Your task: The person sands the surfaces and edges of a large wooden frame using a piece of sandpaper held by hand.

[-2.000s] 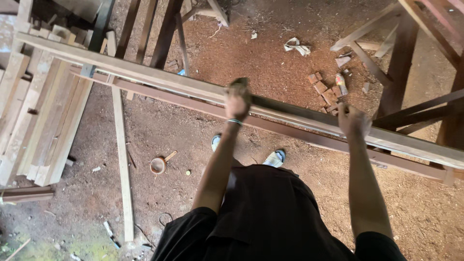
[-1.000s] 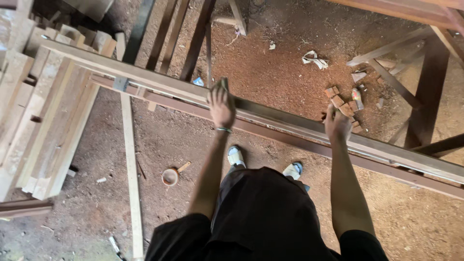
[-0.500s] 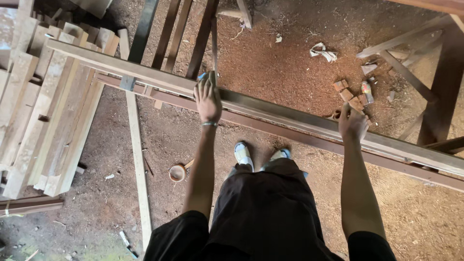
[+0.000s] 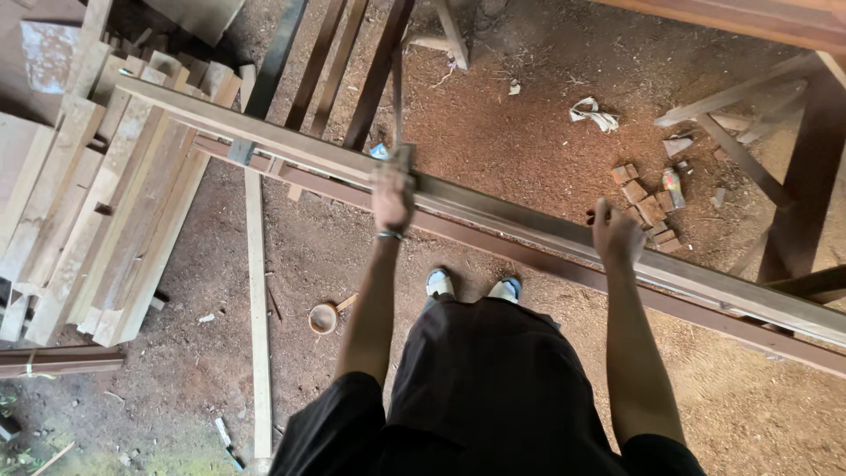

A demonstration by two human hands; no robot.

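Note:
A long pale wooden beam [image 4: 529,220] runs across in front of me from upper left to lower right, with a darker reddish rail [image 4: 546,264] along its near side. My left hand [image 4: 392,198] presses flat on the beam's top, with a small grey block [image 4: 404,159] under its fingertips. My right hand [image 4: 617,234] rests on the beam's near edge further right, fingers loosely spread and holding nothing. My feet in pale shoes [image 4: 471,286] stand on the dirt just below the beam.
A stack of light planks [image 4: 97,220] lies at the left. One thin lath [image 4: 257,308] lies on the ground, with a small round cup [image 4: 322,318] beside it. Small wood offcuts [image 4: 648,198] and a crumpled rag [image 4: 592,113] lie beyond the beam. Dark posts [image 4: 802,194] stand at right.
My left hand has slid leftward along the beam's top over the two seconds. My right hand has shifted slightly left along the near edge.

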